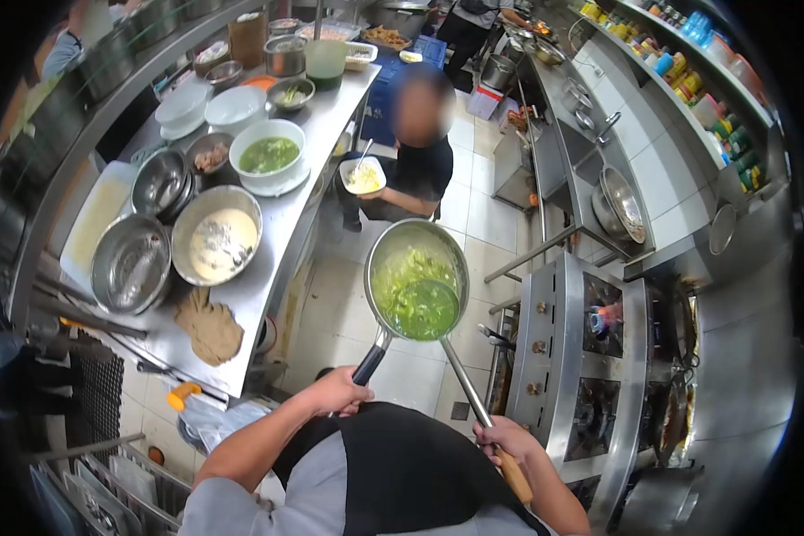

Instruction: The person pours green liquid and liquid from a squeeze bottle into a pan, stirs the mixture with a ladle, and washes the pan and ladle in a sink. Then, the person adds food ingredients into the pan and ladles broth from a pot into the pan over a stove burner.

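A steel saucepan is held out in front of my body, over the aisle floor. Green soup with pale chunks partly fills it. My left hand is closed around the pan's black handle. In my right hand is a long-handled ladle, gripped near its wooden end. The ladle's bowl rests inside the pan and is full of bright green liquid; whether it touches the pan's bottom cannot be seen.
On the left, a steel counter bears a white bowl of green soup, a bowl of cream-coloured sauce, steel bowls and a brown cloth. A person holding a small white bowl is in the aisle. A stove with a lit burner stands right.
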`<state>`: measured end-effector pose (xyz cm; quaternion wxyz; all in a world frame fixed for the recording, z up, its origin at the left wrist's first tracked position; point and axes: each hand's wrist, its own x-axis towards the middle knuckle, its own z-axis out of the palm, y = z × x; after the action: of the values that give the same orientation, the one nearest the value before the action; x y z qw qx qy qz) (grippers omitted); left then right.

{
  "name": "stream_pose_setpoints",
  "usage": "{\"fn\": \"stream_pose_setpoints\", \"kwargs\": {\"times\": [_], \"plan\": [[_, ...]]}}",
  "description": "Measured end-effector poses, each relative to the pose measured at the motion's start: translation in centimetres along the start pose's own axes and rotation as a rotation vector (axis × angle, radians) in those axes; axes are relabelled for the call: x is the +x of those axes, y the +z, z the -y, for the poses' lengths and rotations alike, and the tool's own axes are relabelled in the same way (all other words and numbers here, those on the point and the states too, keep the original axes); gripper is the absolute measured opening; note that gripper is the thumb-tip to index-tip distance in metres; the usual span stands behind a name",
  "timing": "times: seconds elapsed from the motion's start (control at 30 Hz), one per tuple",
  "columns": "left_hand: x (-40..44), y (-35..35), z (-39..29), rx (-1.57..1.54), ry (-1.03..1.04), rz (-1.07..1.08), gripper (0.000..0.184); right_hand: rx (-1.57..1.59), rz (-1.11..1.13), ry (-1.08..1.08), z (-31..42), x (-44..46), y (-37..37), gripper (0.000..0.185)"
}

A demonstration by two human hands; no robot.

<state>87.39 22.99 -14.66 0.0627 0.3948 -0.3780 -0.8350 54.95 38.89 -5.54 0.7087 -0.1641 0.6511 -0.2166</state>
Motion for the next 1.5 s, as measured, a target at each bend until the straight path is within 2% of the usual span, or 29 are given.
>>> {"fn": "stream_pose_setpoints", "kwargs": {"times": [0.07,0.17,0.33,0.4,0.53,0.6,0.73,1.03,1.5], "plan": [[-0.2,-1.5,-0.5,-0.032,-0.014,0.048,0.022,0.302,0.131,0.075,1.0,-1.5,1.3,0.015],[-1.4,-3.3,-1.5,-0.014,-0.034,0.093,0.021,0.438,0.158,0.079,1.9,-2.8,3.9,0.017],[-4.2,-5.3,-3.9,0.133,-0.009,0.155,0.02,0.412,0.115,0.066,3.3,-3.6,7.0,0.017],[-6.3,-4.9,-5.9,0.086,-0.137,0.053,0.023,0.385,0.141,0.047,3.3,-3.5,7.4,0.018],[-7.3,-6.4,-5.6,0.023,-0.148,0.072,0.022,0.422,0.164,0.038,5.3,-3.4,9.1,0.018],[-7.4,-7.4,-5.2,-0.133,-0.172,0.134,0.022,0.404,0.035,0.086,7.4,-3.5,10.6,0.013],[-8.4,-7.9,-5.5,-0.204,-0.192,0.095,0.022,0.385,0.087,0.066,9.0,-2.5,11.5,0.014],[-10.1,-8.9,-5.8,-0.319,-0.13,-0.017,0.022,0.333,0.238,0.066,11.7,-0.4,12.6,0.013],[-10.6,-9.1,-5.9,-0.425,-0.056,-0.038,0.024,0.378,0.214,0.095,14.4,0.1,15.4,0.013]]}}
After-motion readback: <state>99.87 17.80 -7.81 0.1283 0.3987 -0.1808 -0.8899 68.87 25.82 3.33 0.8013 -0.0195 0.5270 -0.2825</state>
